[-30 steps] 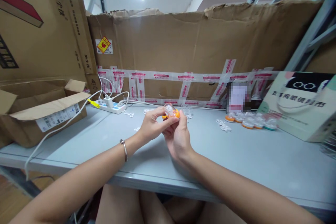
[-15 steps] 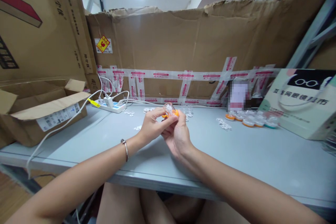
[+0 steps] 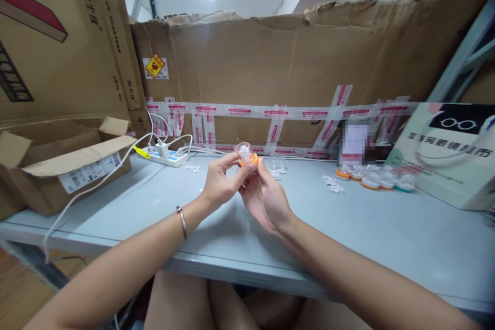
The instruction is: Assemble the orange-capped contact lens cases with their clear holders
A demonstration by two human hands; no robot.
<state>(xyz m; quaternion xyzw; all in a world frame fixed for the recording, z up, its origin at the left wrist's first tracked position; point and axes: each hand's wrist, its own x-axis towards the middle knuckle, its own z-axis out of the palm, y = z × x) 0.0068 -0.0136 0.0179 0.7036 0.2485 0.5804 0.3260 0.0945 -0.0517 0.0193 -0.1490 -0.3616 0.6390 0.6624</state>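
A small round piece [image 3: 244, 151] with a clear plastic top and an orange base sits between my fingers above the middle of the table. My left hand [image 3: 221, 179] pinches it from the left, with the thumb across the orange part. From the right and below, my right hand [image 3: 266, 195] also grips it, its thumb against the orange edge. Small white parts show inside the clear top, too fine to make out. Just behind my right fingers lie clear cups [image 3: 277, 161] and loose white pieces.
At the right stand several clear pieces with orange or green bases [image 3: 371, 180], near flat white parts [image 3: 332, 184] and a paper bag [image 3: 444, 165]. A power strip [image 3: 176, 159] with white cables lies at the back left, beside an open cardboard box [image 3: 42, 165]. Large cardboard [image 3: 240, 62] walls the back.
The round piece has turned in my fingers and shifted slightly left, so its clear top tips up and left. Both hands still hold it. The view has shifted slightly.
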